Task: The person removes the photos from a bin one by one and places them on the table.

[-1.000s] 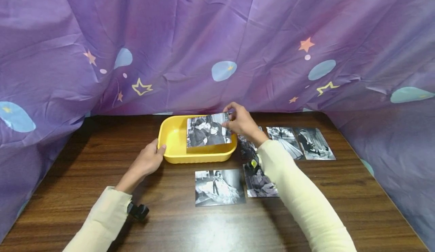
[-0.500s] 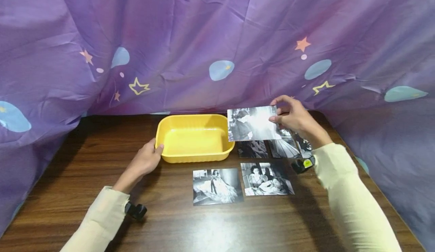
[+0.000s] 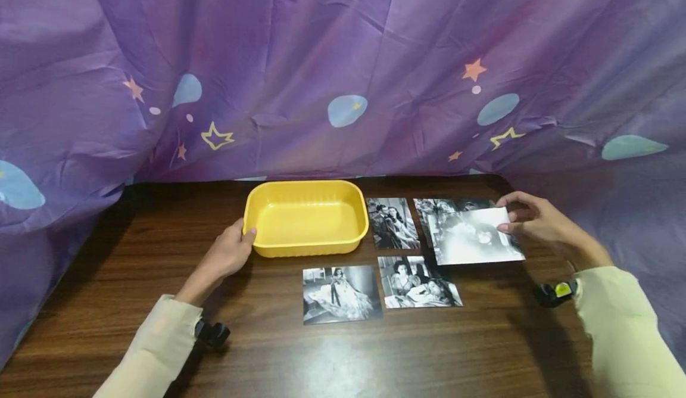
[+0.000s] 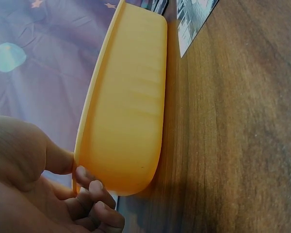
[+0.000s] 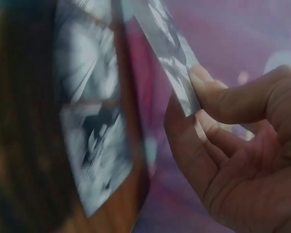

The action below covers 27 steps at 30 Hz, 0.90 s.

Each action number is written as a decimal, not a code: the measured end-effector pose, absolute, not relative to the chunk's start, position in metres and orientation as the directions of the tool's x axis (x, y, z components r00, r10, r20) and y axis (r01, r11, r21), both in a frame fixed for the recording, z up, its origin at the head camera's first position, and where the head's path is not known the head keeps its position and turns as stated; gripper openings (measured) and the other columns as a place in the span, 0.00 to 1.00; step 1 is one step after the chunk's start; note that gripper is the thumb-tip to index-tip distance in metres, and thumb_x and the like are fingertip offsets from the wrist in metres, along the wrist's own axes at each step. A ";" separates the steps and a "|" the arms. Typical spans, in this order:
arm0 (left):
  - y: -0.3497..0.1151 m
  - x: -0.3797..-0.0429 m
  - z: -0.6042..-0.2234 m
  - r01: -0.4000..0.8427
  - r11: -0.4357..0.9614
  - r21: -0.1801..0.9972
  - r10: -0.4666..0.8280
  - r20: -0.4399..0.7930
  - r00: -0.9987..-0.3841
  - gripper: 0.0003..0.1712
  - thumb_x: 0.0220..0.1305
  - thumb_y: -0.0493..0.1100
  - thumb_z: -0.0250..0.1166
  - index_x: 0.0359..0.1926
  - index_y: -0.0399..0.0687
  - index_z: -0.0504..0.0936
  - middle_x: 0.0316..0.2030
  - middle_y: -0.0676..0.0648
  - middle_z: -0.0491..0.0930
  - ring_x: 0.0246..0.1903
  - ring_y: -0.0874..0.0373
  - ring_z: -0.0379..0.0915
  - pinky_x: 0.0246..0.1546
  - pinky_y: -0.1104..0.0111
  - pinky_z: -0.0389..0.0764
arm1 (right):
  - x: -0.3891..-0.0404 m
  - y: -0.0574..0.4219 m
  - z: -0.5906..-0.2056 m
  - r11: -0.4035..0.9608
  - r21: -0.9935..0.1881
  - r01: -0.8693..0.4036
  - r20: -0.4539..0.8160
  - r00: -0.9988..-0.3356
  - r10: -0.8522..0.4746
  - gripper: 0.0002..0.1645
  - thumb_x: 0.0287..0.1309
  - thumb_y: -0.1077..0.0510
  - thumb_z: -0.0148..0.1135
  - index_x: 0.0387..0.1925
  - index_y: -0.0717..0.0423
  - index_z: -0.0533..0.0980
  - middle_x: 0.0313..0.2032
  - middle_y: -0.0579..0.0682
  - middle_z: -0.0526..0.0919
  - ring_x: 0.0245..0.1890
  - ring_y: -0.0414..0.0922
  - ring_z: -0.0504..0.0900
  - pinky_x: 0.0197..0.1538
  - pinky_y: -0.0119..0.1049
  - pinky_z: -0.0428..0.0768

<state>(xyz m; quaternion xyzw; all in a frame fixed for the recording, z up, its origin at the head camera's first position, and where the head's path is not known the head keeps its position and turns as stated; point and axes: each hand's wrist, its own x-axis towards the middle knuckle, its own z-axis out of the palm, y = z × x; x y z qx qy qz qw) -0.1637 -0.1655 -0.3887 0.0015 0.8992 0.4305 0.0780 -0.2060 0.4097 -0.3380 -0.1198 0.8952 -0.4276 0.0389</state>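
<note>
At the left end of the yellow plastic tray (image 3: 305, 248), my left hand (image 3: 227, 250) pinches the rim. The left wrist view shows its thumb and fingers at the edge of the tray (image 4: 128, 107); the head view shows nothing inside the tray. Farther right, my right hand (image 3: 543, 225) pinches the right edge of a black-and-white photo (image 3: 471, 240), whose picture is washed out by glare. The held photo is raised above the table, partly covering photos lying there. In the right wrist view, thumb and fingers grip the photo (image 5: 170, 58) at its corner.
Beside the tray's right end lies a photo (image 3: 393, 224). Two more, a gown picture (image 3: 343, 292) and a bedside scene (image 3: 418, 285), lie nearer the front. The wooden table (image 3: 257, 350) ends at a purple star-patterned curtain (image 3: 300, 58) behind.
My right hand has carried the photo from over the tray rightward, then lower over the photos at the right. The left hand keeps its grip on the tray rim.
</note>
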 end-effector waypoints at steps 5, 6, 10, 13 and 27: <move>-0.164 -0.164 -0.387 -0.068 0.631 0.772 0.066 -0.142 -0.988 0.29 0.81 0.42 0.42 0.74 0.28 0.57 0.66 0.30 0.69 0.66 0.40 0.61 0.66 0.44 0.63 | -0.194 0.444 -0.363 0.595 -0.770 -0.231 0.042 -0.948 -0.315 0.24 0.54 0.77 0.67 0.45 0.49 0.77 0.26 0.44 0.79 0.28 0.34 0.76 0.29 0.28 0.76; -0.164 -0.164 -0.386 -0.070 0.630 0.773 0.067 -0.145 -0.987 0.29 0.81 0.42 0.42 0.74 0.28 0.56 0.65 0.30 0.69 0.66 0.41 0.62 0.66 0.44 0.63 | -0.192 0.449 -0.367 0.593 -0.779 -0.205 0.015 -0.951 -0.309 0.24 0.54 0.77 0.66 0.45 0.49 0.77 0.27 0.45 0.79 0.28 0.35 0.76 0.28 0.29 0.77; -0.165 -0.164 -0.385 -0.073 0.632 0.771 0.067 -0.148 -0.987 0.29 0.81 0.43 0.42 0.74 0.28 0.56 0.64 0.30 0.70 0.63 0.42 0.63 0.65 0.44 0.65 | -0.185 0.462 -0.380 0.575 -0.813 -0.090 -0.095 -0.954 -0.284 0.22 0.57 0.74 0.66 0.47 0.48 0.75 0.28 0.45 0.78 0.27 0.37 0.76 0.26 0.33 0.78; -0.165 -0.163 -0.385 -0.066 0.636 0.769 0.068 -0.141 -0.988 0.29 0.81 0.42 0.42 0.73 0.28 0.58 0.63 0.30 0.71 0.63 0.43 0.63 0.64 0.44 0.65 | -0.182 0.466 -0.388 0.551 -0.834 -0.039 -0.136 -0.952 -0.274 0.24 0.57 0.74 0.66 0.46 0.44 0.75 0.28 0.45 0.77 0.25 0.37 0.76 0.24 0.34 0.79; -0.164 -0.162 -0.387 -0.051 0.638 0.769 0.066 -0.120 -0.991 0.28 0.81 0.42 0.43 0.73 0.28 0.60 0.61 0.30 0.72 0.62 0.42 0.65 0.64 0.43 0.66 | -0.180 0.457 -0.409 0.747 -0.640 -0.182 -0.053 -0.959 -0.279 0.25 0.45 0.75 0.75 0.43 0.74 0.71 0.26 0.54 0.79 0.24 0.35 0.75 0.23 0.36 0.80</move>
